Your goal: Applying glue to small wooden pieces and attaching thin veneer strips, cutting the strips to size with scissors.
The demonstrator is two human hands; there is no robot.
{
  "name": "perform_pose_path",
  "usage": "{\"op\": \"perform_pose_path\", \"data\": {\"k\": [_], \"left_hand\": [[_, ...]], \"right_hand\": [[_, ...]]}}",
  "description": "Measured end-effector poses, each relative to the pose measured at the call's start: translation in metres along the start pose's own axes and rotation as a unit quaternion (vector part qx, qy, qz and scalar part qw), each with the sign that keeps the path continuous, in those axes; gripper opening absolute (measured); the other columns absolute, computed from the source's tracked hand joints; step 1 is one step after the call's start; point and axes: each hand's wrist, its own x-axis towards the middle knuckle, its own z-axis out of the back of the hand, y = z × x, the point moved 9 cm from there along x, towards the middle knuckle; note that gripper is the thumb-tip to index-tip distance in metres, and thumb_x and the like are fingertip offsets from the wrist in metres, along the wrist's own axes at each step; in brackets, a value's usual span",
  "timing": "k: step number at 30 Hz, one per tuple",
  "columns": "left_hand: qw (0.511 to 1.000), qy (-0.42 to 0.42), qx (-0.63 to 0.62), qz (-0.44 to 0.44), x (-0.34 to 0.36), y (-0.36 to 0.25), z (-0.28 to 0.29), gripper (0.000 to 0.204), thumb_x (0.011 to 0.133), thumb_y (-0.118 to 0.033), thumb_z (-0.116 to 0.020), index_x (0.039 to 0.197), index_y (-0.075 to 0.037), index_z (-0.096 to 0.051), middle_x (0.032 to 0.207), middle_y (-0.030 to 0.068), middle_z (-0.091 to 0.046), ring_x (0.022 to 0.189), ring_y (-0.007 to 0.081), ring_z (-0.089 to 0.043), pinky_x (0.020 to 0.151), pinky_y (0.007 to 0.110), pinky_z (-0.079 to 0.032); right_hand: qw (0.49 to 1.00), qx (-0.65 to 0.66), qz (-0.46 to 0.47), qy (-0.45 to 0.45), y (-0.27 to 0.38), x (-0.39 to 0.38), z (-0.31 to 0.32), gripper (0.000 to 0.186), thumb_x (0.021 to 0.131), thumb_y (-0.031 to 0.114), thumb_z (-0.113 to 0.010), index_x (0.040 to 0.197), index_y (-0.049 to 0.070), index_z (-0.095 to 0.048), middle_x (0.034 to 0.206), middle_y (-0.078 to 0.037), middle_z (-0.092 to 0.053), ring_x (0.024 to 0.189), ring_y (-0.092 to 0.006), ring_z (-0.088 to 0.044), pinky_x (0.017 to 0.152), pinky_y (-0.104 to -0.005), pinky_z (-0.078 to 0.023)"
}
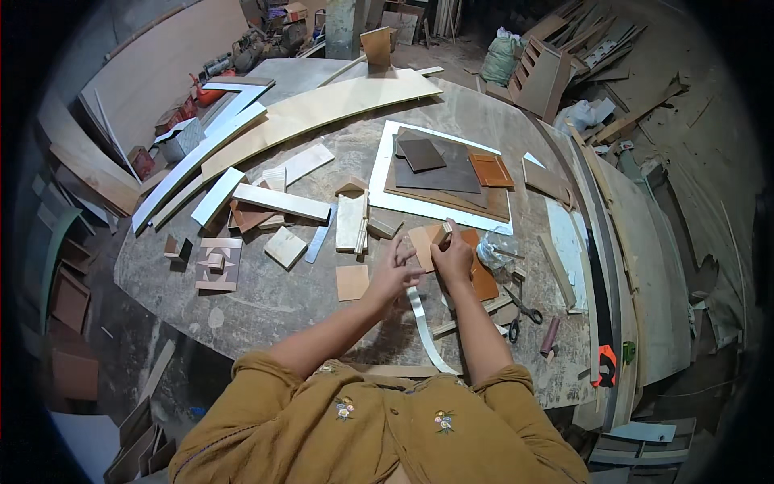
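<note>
In front of me, my right hand (454,260) is closed on a small wooden block (443,235), set against a tan square panel (419,244). My left hand (393,273) is just left of that panel, its fingers apart and slightly curled. A white strip (422,327) runs from beside the left wrist toward my body; whether the hand touches it I cannot tell. Orange-brown pieces (484,281) lie partly under the right hand. Another tan square (352,282) rests on the table left of my left hand.
Black-handled scissors (524,313) and a dark red cylinder (550,335) lie at right, near a clear plastic bag (493,252). Wood blocks (285,247) and a long white-faced board (282,201) are at left. Stacked dark panels (439,173) sit on a white board (380,179) farther back.
</note>
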Motion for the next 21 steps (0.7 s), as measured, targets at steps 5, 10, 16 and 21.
{"op": "perform_pose_path", "data": {"k": [5, 10, 16, 21], "left_hand": [[0.996, 0.039, 0.03, -0.075, -0.043, -0.011, 0.024, 0.074, 0.076, 0.005, -0.045, 0.142, -0.014, -0.019, 0.132, 0.0133, -0.039, 0.1, 0.0203, -0.056, 0.08, 0.028, -0.047], [0.962, 0.039, 0.215, -0.165, -0.051, -0.029, 0.031, 0.052, 0.078, -0.001, -0.046, 0.13, -0.004, -0.043, 0.118, 0.0116, -0.054, 0.103, 0.0186, -0.053, 0.085, 0.028, -0.044], [0.918, 0.003, 0.348, -0.188, -0.022, -0.037, 0.013, 0.04, 0.081, -0.011, -0.057, 0.119, -0.001, -0.052, 0.106, 0.0169, -0.06, 0.096, 0.0243, -0.06, 0.078, 0.034, -0.049], [0.8, -0.009, 0.522, -0.294, 0.013, -0.059, -0.019, 0.043, 0.078, -0.015, -0.061, 0.12, -0.009, -0.052, 0.103, 0.0174, -0.059, 0.092, 0.0362, -0.057, 0.077, 0.039, -0.047]], "right_hand": [[0.997, 0.035, 0.041, 0.048, 0.006, 0.0, 0.0, 0.064, 0.067, 0.018, -0.069, 0.127, 0.018, -0.046, 0.076, -0.011, -0.064, 0.068, -0.0287, -0.063, 0.064, -0.04, -0.05], [0.987, 0.073, 0.076, 0.118, -0.004, 0.002, -0.004, 0.067, 0.064, 0.023, -0.074, 0.126, 0.02, -0.048, 0.081, -0.012, -0.066, 0.076, -0.0266, -0.065, 0.07, -0.0367, -0.052], [0.976, 0.148, 0.052, 0.153, -0.025, 0.0, -0.019, 0.046, 0.063, 0.021, -0.077, 0.104, 0.008, -0.062, 0.087, -0.016, -0.066, 0.08, -0.0281, -0.065, 0.07, -0.0356, -0.052], [0.984, 0.097, 0.073, 0.131, -0.016, -0.002, -0.014, 0.035, 0.062, 0.022, -0.077, 0.087, 0.003, -0.063, 0.081, -0.017, -0.064, 0.077, -0.0316, -0.063, 0.066, -0.0387, -0.05]]}}
